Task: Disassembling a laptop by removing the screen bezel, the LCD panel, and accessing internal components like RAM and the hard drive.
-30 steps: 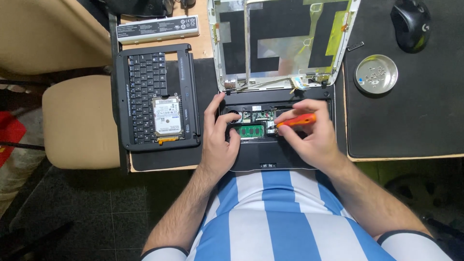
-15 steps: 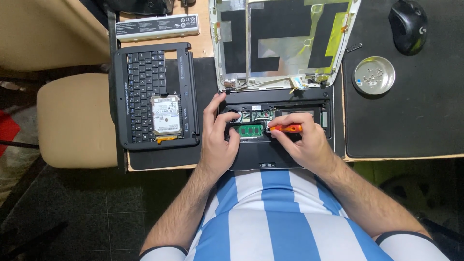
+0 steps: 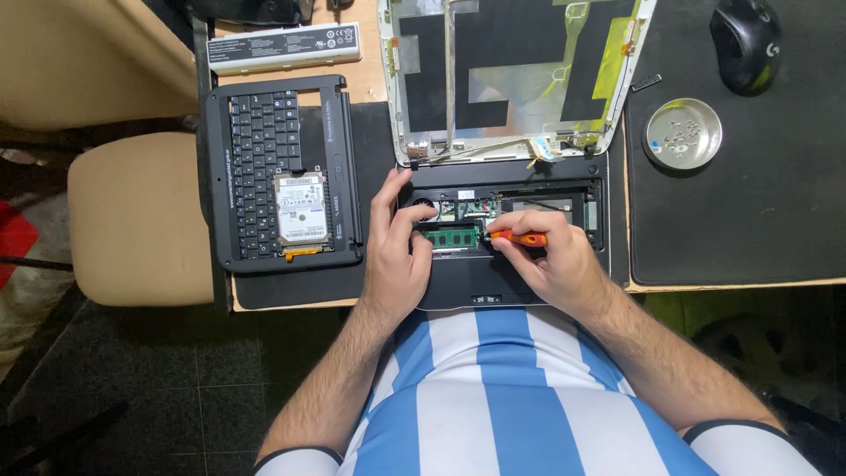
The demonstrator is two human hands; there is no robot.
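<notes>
A wooden table [image 3: 374, 84] is seen across the upper frame. On it are laid a dark mat [image 3: 291, 286] at centre-left, a black mat [image 3: 758, 220] at right, and a battery [image 3: 284, 48] at upper left.

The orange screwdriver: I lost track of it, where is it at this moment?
In the head view, the orange screwdriver lies in the right hand, over the opened laptop base, its tip beside the green memory module.
</notes>
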